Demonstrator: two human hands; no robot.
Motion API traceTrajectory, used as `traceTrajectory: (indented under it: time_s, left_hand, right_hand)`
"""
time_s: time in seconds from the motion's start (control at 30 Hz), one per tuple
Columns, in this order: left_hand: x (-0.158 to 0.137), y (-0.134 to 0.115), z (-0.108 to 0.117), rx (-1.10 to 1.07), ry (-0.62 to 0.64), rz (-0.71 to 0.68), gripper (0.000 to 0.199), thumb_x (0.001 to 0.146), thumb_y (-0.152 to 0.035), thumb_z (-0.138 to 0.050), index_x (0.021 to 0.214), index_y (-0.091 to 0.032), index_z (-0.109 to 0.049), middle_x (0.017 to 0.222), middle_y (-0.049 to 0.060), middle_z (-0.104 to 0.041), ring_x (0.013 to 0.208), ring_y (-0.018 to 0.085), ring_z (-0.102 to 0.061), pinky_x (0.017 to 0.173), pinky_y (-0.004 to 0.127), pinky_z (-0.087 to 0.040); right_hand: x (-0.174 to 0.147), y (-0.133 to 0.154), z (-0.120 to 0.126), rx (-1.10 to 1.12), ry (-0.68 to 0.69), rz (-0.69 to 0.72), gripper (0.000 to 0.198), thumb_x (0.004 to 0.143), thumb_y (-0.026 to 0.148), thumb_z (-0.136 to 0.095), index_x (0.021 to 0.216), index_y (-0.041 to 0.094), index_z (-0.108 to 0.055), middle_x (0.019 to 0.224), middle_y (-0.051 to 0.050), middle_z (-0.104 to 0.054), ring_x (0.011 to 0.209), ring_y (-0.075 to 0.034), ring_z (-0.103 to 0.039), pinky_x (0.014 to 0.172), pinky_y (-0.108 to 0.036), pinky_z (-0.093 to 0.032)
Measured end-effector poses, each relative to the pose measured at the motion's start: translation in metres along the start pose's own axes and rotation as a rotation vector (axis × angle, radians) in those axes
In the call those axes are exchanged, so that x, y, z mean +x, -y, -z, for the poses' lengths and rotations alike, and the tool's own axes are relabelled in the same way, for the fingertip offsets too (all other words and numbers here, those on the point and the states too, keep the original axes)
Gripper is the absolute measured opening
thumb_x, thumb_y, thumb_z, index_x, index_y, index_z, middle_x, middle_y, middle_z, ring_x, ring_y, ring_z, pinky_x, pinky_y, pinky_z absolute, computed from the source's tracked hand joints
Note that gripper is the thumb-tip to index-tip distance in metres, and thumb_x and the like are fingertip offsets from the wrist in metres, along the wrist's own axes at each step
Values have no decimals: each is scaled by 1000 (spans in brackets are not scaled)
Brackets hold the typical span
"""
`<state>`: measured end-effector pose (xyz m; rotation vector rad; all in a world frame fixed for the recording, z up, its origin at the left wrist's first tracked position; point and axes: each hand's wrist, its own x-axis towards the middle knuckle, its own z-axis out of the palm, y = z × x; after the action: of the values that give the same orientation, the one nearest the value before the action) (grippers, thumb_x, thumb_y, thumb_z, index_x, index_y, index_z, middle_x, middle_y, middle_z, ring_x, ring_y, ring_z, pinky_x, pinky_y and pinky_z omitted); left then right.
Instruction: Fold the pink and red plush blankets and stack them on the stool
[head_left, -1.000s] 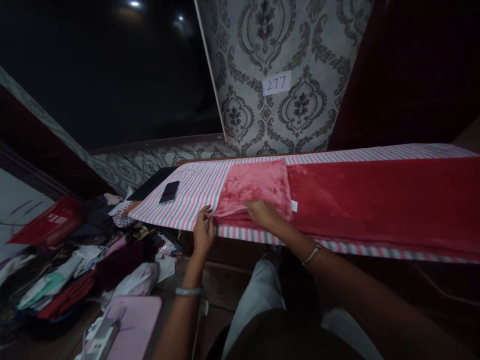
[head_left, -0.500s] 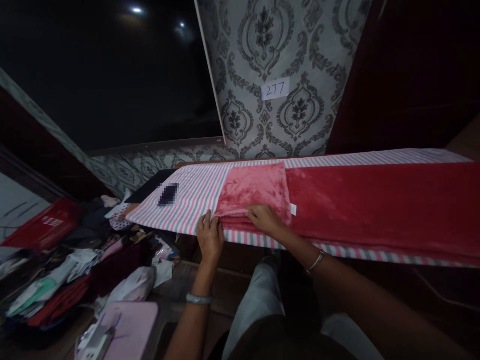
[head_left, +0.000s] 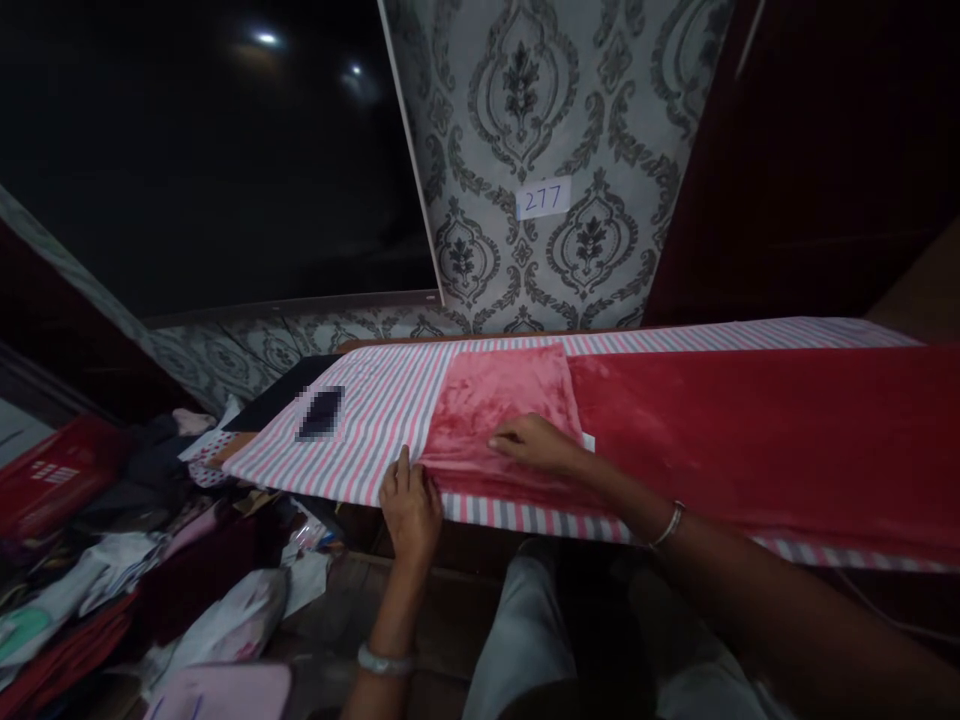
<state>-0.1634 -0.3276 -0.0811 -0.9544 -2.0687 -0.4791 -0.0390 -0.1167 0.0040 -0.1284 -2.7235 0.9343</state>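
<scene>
A red plush blanket (head_left: 750,440) lies along a long surface covered by a striped cloth (head_left: 375,400). Its left end is folded over, showing a lighter pink face (head_left: 510,385) with a white tag (head_left: 589,441) at the fold's right edge. My left hand (head_left: 412,512) rests at the near left corner of this fold, fingers stretched over the cloth and thumb by the corner. Over the folded part is my right hand (head_left: 536,443), its fingers curled together with nothing visible in them. A bracelet circles each wrist.
A pixelated dark item (head_left: 321,413) lies on the striped cloth at left. Behind stand a large dark screen (head_left: 225,170) and a patterned wall with a paper (head_left: 543,198) reading 277. Clothes (head_left: 217,620) and a red basket (head_left: 60,475) crowd the lower left.
The pink layer's near edge, earlier held up by my right hand, now lies down over the red layers at the front. My right hand has let go of it. The view has tilted slightly.
</scene>
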Motion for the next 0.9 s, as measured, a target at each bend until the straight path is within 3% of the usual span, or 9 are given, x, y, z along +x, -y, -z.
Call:
traceTrajectory:
  time_s: [0.1, 0.2, 0.3, 0.4, 0.57, 0.7, 0.9]
  left_hand:
    - [-1, 1, -2, -40, -38, -46, 12, 87, -10, -57, 95, -13, -65, 124, 19, -68, 107, 35, -60, 85, 49, -53]
    - [-2, 3, -2, -134, -105, -85, 12, 87, -6, -56, 93, -15, -63, 115, 16, -70, 106, 30, -61, 88, 46, -54]
    - [-7, 8, -2, -244, -181, -117, 18, 86, -3, -57, 99, -15, -62, 114, 16, -69, 106, 26, -63, 92, 42, -54]
    - [-12, 14, -6, -301, -211, -131, 20, 86, -3, -59, 102, -15, -62, 115, 16, -68, 107, 24, -64, 91, 38, -54]
    - [-21, 18, -15, -324, -198, -121, 22, 87, -3, -58, 107, -13, -63, 119, 17, -66, 113, 23, -64, 93, 36, -53]
    - [-35, 17, -24, -380, -179, -31, 27, 87, -4, -59, 111, -14, -64, 128, 17, -64, 119, 24, -62, 97, 36, -53]
    - [-54, 19, -36, -408, -171, 46, 34, 88, -6, -56, 117, -23, -64, 137, 14, -61, 119, 24, -63, 90, 38, -59]
  right_hand:
    - [32, -16, 19, -35, -96, -55, 26, 91, 23, -55, 72, 14, -71, 69, -2, -68, 66, -14, -59, 60, -23, -36]
    - [70, -34, 32, -61, -199, -118, 21, 89, 17, -56, 86, 16, -77, 91, -5, -77, 85, -18, -68, 72, -24, -45]
    - [108, -51, 37, -115, -273, -197, 27, 90, 15, -54, 101, 21, -78, 109, -4, -77, 103, -19, -69, 86, -25, -49]
    - [143, -63, 37, -183, -281, -284, 33, 92, 15, -52, 116, 21, -74, 120, -5, -74, 113, -19, -67, 94, -25, -48]
    - [194, -72, 26, -232, -227, -310, 39, 93, 18, -55, 129, 21, -68, 133, -7, -68, 123, -20, -61, 100, -26, -46]
    - [225, -77, 13, -275, -161, -352, 36, 94, 21, -56, 127, 18, -69, 129, -10, -69, 118, -21, -64, 94, -24, -47]
    - [248, -79, 5, -354, -87, -422, 29, 95, 25, -53, 101, 13, -78, 111, -15, -75, 104, -22, -69, 82, -23, -48]
